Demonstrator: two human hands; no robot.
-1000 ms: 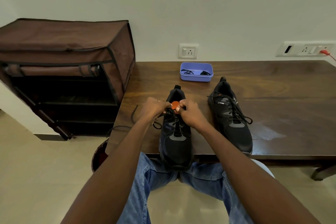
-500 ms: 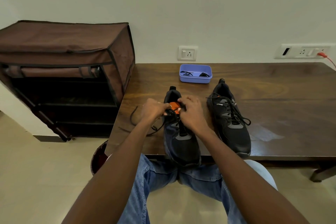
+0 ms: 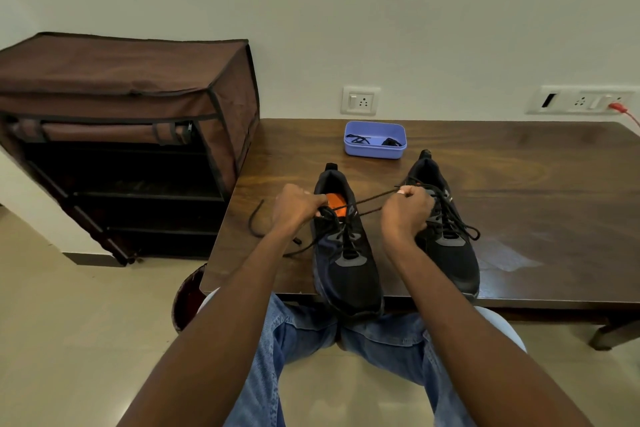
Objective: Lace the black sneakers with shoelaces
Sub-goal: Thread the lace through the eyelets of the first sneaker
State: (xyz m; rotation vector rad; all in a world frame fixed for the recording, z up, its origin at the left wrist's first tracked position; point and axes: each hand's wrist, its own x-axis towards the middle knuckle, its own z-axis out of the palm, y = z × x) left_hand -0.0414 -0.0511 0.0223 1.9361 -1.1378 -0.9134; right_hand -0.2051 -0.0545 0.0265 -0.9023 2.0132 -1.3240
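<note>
Landmark: left sneaker, at the table's near edge. Left of it, slack lace end lies loose on the wood. Left hand now sits at its left collar, fingers curled round the lace there. Right hand has swung out right from the tongue, fist closed on the lace, pulling it taut. Probably cinching a top eyelet. Right sneaker, just right, already laced
</note>
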